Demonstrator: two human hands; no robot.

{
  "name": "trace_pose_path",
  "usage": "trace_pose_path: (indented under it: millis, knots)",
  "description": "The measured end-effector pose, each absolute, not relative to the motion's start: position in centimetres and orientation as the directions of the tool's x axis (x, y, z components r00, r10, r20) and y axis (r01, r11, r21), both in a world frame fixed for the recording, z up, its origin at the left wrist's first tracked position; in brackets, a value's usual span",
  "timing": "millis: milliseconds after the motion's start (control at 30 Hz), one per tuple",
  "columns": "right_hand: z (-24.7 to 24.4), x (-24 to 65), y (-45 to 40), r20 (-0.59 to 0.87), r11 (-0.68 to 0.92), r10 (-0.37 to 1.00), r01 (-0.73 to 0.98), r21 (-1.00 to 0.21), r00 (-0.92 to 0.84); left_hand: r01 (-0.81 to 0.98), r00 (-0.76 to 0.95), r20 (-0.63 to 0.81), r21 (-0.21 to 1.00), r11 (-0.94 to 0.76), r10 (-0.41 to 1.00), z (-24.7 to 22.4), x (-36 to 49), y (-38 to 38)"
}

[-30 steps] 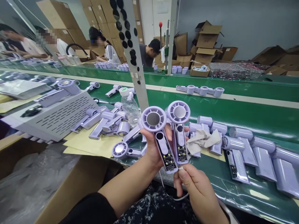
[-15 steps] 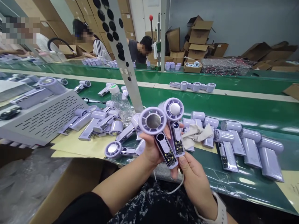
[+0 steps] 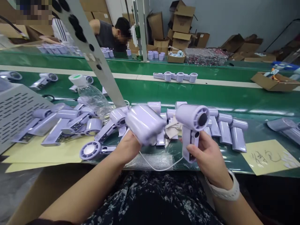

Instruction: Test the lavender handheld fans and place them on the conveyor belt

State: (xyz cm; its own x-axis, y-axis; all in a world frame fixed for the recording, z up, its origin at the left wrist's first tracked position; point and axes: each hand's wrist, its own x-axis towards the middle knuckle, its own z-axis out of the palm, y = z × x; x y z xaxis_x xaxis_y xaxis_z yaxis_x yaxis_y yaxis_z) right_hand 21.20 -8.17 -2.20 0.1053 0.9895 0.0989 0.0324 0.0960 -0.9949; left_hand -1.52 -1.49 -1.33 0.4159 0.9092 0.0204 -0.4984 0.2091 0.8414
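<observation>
1. Head view: the left hand (image 3: 126, 147) has its fingers wrapped tight round a blurred lilac plastic handheld fan (image 3: 145, 125), held above the green conveyor table (image 3: 257, 125).
2. The right hand (image 3: 208, 156) clasps the handle of a second lilac plastic fan with a round barrel head (image 3: 193, 120), thumb pressed on its front.
3. Both shells look light, rigid and smooth, so likely slippery; the handle is the safest hold.
4. A thin white cable (image 3: 159, 167) sags between the hands.
</observation>
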Motion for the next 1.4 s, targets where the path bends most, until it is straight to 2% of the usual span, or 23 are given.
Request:
trace_pose_path:
  millis: [100, 300, 433, 633, 867, 1000, 1267, 1400]
  knots:
    - [-2.8, 22.1, -7.2, 0.082, 0.081, 0.977, 0.013, -0.997, 0.196, -0.505, 0.451, -0.044, 0.811, 0.296, 0.891, -2.0, -1.3, -1.8]
    - [-3.2, 22.3, -6.9, 0.050, 0.100, 0.960, -0.171, -0.980, 0.276, -0.513, 0.569, 0.045, 0.800, 0.311, 0.821, -1.1, -0.5, -3.1]
    - [-2.9, 22.8, -7.0, -0.024, 0.044, 0.973, -0.287, -0.957, 0.228, -0.504, 0.582, 0.029, 0.798, 0.332, 0.813, -1.0, 0.0, -3.2]
    - [-2.2, 23.4, -7.1, -0.003, 0.042, 0.977, -0.204, -0.978, 0.212, -0.483, 0.545, 0.001, 0.818, 0.314, 0.838, -1.6, 0.4, -3.3]
    - [-2.5, 20.5, -8.6, -0.085, -0.079, 0.996, -0.330, -0.941, 0.003, -0.499, 0.586, 0.106, 0.828, 0.255, 0.803, -1.5, 0.4, -3.2]
    - [-2.1, 18.7, -8.8, -0.096, -0.117, 0.993, -0.370, -0.922, -0.073, -0.468, 0.616, 0.096, 0.843, 0.265, 0.782, -1.9, 0.1, -3.1]
    - [-2.5, 17.8, -8.7, -0.070, -0.084, 0.996, -0.319, -0.944, -0.053, -0.464, 0.599, 0.040, 0.831, 0.305, 0.800, -2.2, 0.4, -3.1]
    - [-2.6, 18.4, -9.2, -0.077, -0.104, 0.993, -0.350, -0.931, -0.091, -0.466, 0.622, 0.068, 0.833, 0.298, 0.780, -1.8, 0.1, -3.4]
